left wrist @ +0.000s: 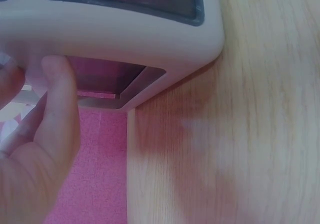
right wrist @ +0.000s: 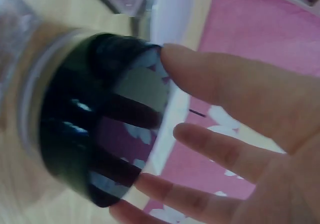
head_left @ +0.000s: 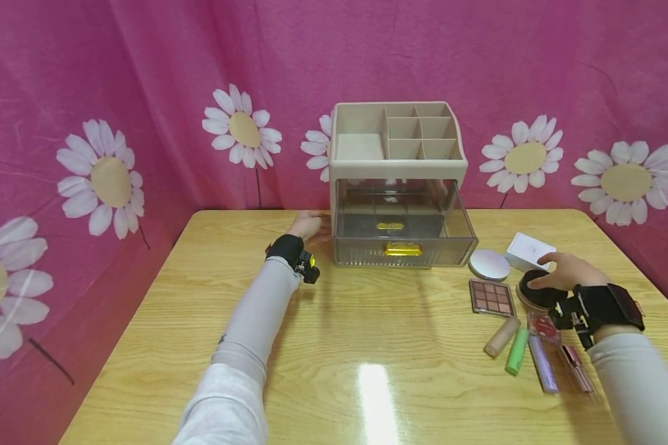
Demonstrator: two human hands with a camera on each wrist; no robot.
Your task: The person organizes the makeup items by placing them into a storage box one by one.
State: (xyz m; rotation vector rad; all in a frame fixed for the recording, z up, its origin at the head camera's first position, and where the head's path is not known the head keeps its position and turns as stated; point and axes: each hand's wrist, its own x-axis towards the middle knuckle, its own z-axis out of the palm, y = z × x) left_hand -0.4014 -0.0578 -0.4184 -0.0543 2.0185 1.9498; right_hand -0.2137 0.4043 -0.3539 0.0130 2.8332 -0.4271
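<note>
A cream makeup organizer (head_left: 398, 169) stands at the back of the table, its smoky clear drawer (head_left: 362, 252) with a gold handle pulled out. My left hand (head_left: 308, 226) is at the organizer's left side; in the left wrist view its extended fingers (left wrist: 61, 91) touch the cream side wall. Over at the right, my right hand (head_left: 574, 272) reaches over a round jar with a glossy black lid (right wrist: 67, 124). Its thumb and fingers are spread, the fingertips right at the lid's rim. Nothing is lifted off the table.
Around the jar lie a white box (head_left: 526, 250), a round white compact (head_left: 488, 264), an eyeshadow palette (head_left: 491, 298), a red-patterned compact (head_left: 542, 327), beige (head_left: 501, 337), green (head_left: 516, 352) and purple (head_left: 542, 364) tubes, and pink tubes (head_left: 578, 371). A pink flowered curtain (head_left: 289, 62) hangs behind.
</note>
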